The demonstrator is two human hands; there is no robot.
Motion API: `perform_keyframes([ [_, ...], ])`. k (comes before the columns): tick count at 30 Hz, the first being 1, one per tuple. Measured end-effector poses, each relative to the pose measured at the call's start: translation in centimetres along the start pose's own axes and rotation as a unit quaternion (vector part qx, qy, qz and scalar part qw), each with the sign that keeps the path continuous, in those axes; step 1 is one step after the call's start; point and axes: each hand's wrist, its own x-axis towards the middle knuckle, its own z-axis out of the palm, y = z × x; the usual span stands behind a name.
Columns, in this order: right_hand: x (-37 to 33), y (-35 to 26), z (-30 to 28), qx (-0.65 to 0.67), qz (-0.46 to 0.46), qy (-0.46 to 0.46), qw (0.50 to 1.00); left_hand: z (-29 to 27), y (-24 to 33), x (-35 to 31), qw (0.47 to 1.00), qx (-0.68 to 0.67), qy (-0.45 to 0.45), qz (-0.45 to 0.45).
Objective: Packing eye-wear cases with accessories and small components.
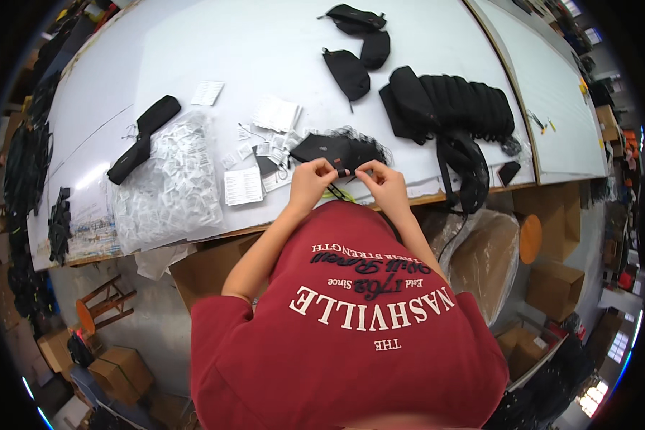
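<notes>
A black fabric pouch (327,147) lies near the front edge of the table, just beyond my hands. My left hand (312,184) is closed in a pinch at the pouch's near edge, next to a small brownish tag (339,164). Opposite it, my right hand (384,185) pinches a thin black cord, its fingertips a short gap from the left ones. The cord's ends are too small to follow. Below the fingers hang a dark loop (335,191) and a yellow-green cord (346,196). Paper tags (270,150) with strings are scattered left of the pouch.
A clear bag of small white packets (168,179) and a printed sheet (244,187) lie to the left. White cards (276,114) are stacked behind. A row of black pouches (466,107) stands at the right, with more pouches (346,74) farther back. Cardboard boxes (554,288) sit below the table.
</notes>
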Motion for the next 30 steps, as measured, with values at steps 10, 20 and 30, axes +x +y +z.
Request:
perform_keyframes([
  [10,0.7,-0.7,2.0,-0.087,-0.083,-0.067,0.99,0.0,-1.0,-2.0,0.995,-0.048,0.072,0.053],
  [20,0.7,-0.2,3.5,0.237,0.039,-0.077,0.968,-1.0,-0.6,-2.6,0.985,-0.145,0.069,0.061],
  [30,0.9,-2.4,0.6,0.337,0.053,-0.081,0.936,-2.4,2.6,-4.2,0.918,-0.39,-0.032,0.063],
])
